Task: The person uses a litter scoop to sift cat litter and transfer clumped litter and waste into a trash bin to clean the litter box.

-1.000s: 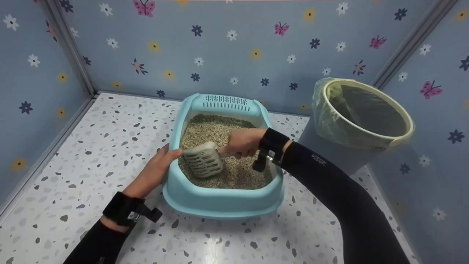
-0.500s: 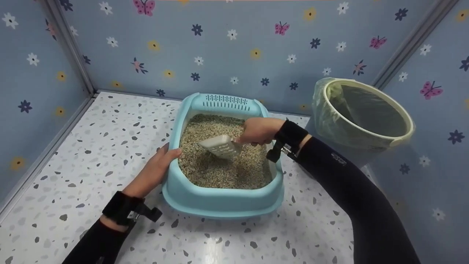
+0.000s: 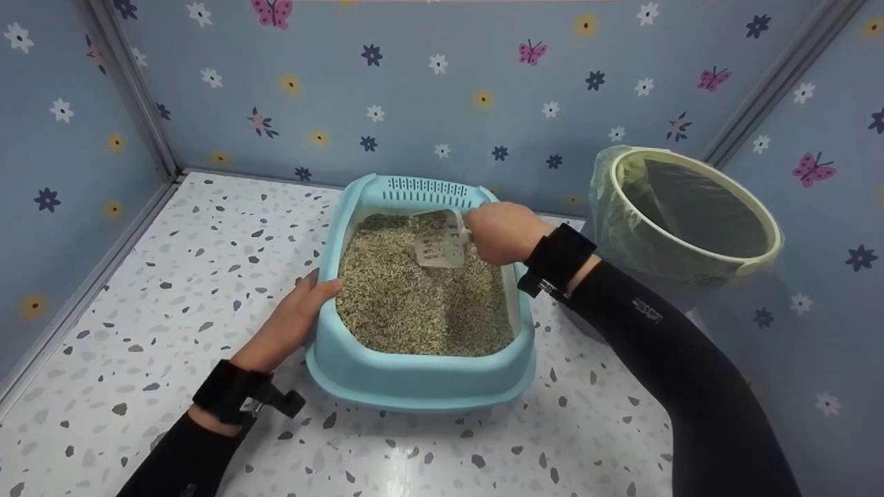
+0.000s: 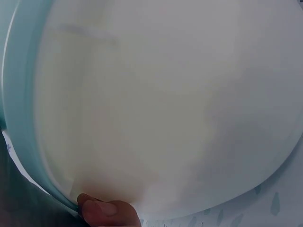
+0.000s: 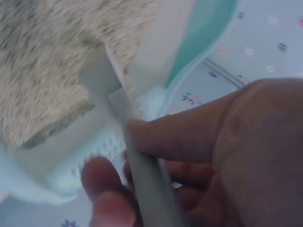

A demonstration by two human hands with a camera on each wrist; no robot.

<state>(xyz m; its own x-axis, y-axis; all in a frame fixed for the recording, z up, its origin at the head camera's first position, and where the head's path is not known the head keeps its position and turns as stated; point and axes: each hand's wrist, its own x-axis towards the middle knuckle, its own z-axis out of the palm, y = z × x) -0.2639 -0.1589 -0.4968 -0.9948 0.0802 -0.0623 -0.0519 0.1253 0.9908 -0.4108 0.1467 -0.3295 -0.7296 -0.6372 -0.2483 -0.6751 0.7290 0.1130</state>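
Note:
A light blue litter box (image 3: 421, 379) holds beige-grey cat litter (image 3: 394, 304). My left hand (image 3: 297, 314) grips its left rim, thumb over the top edge; the left wrist view shows a fingertip (image 4: 106, 212) against the box's pale surface (image 4: 142, 113). With my right hand (image 3: 507, 231) I hold a slotted litter scoop (image 3: 440, 241) over the back right part of the litter. Its blade is tilted, and litter looks to be falling below it, though blurred. In the right wrist view, thumb and fingers wrap the scoop's pale handle (image 5: 154, 184).
A bin (image 3: 690, 207) lined with a yellowish translucent bag stands to the right, close behind my right forearm. Flower-patterned blue walls (image 3: 442, 103) enclose the back and sides. The floor (image 3: 207, 262) is white with grey specks.
My right hand has carried the scoop from the front left of the litter toward the back right, raising and turning its blade. The left hand stays on the rim.

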